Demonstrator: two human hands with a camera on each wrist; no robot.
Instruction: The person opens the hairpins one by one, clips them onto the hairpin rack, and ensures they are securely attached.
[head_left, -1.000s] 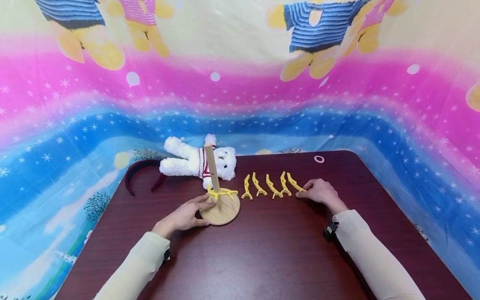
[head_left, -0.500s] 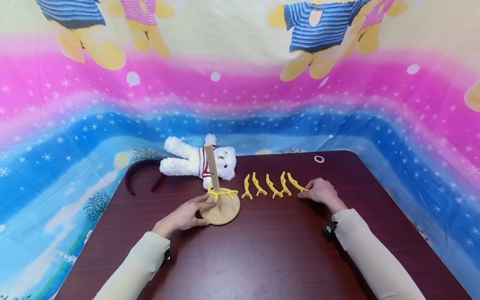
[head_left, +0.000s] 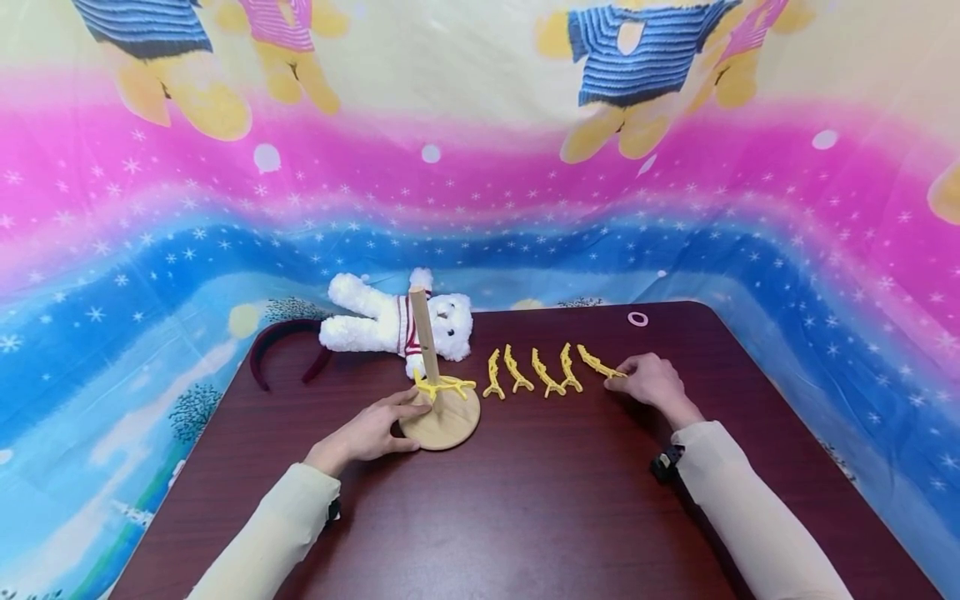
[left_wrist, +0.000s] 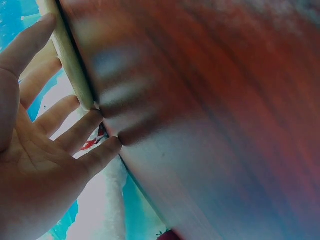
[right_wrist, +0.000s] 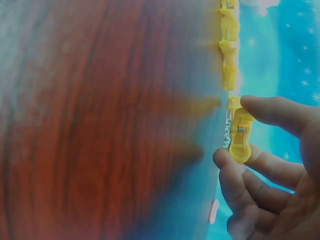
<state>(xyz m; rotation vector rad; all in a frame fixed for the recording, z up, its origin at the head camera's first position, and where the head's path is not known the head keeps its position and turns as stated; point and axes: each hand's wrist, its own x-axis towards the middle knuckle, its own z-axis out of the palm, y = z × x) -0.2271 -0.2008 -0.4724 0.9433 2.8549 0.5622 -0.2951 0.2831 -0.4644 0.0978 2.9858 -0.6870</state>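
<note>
My right hand [head_left: 651, 383] pinches a yellow alligator hair clip [right_wrist: 241, 127] by its forked end, at the right end of a row of similar yellow clips [head_left: 542, 372]. In the right wrist view the clip lies between thumb and index fingertip, its spring showing. My left hand [head_left: 367, 432] rests at the left side of a round wooden base [head_left: 450, 429], thumb and fingers touching its rim. Its fingers look spread and mostly straight in the left wrist view. A wooden post [head_left: 423, 333] stands on that base, with yellow clips [head_left: 446, 386] around its lower part.
A white plush bear [head_left: 382, 321] in a striped sweater lies behind the post. To its left is a dark red headband [head_left: 281, 333]. A small pale pink ring [head_left: 637, 319] lies near the back right edge of the dark wooden table [head_left: 517, 517].
My right hand has shifted slightly right, and the clip in it has slid away from its neighbour, lying more slanted. The left hand and the stand stay where they were.
</note>
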